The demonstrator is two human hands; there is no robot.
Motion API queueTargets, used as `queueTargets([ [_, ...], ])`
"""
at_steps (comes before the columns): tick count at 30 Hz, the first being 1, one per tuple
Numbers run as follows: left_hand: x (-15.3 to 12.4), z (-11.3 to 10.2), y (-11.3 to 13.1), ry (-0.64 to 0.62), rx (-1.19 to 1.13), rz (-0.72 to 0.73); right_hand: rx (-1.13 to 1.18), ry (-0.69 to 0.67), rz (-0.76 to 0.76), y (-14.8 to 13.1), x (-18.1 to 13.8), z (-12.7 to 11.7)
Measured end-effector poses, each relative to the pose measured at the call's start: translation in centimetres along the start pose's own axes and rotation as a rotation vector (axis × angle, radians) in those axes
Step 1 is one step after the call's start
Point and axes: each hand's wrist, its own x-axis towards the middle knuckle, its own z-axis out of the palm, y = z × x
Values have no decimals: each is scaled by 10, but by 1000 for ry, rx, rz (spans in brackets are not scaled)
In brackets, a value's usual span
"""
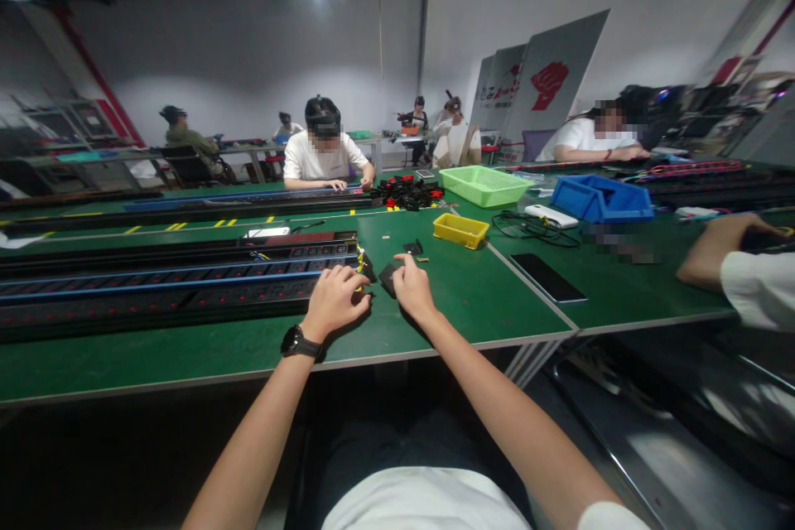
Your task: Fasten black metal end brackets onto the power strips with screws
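My left hand (335, 298), watch (294, 342) on the wrist, is curled loosely at the near end of the long black power strip (186, 286), fingers folded down around that end rather than spread; what exactly sits under the fingertips I cannot tell. My right hand (413, 288) is half closed, index finger bent and pressing down on a small black end cap (388, 277) that lies flat on the green table (472, 298) just beside the strip's end. As I judge it, this step goes best if the left hand keeps the strip from sliding while the right squares the cap to the open end and brings it in straight, not at an angle, so the yellow wires (360, 258) showing at the end do not get pinched. A second small black piece (413, 248) lies just beyond my right fingers, and a yellow parts bin (460, 229) stands near it. Farther out are a dark phone (547, 277) face-up, a green basket (485, 185), a blue bin (601, 197) and a heap of black and red parts (407, 193). A co-worker in a white shirt (321, 156) works across the table, and another person's arm (714, 252) rests at my right.
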Motion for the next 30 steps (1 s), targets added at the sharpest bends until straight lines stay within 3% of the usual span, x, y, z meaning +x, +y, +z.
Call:
queueTargets([
  [15, 2, -2, 3, 10, 9, -31, 173, 114, 51, -2, 4, -2],
  [30, 2, -4, 6, -2, 9, -42, 15, 10, -15, -3, -2, -2],
])
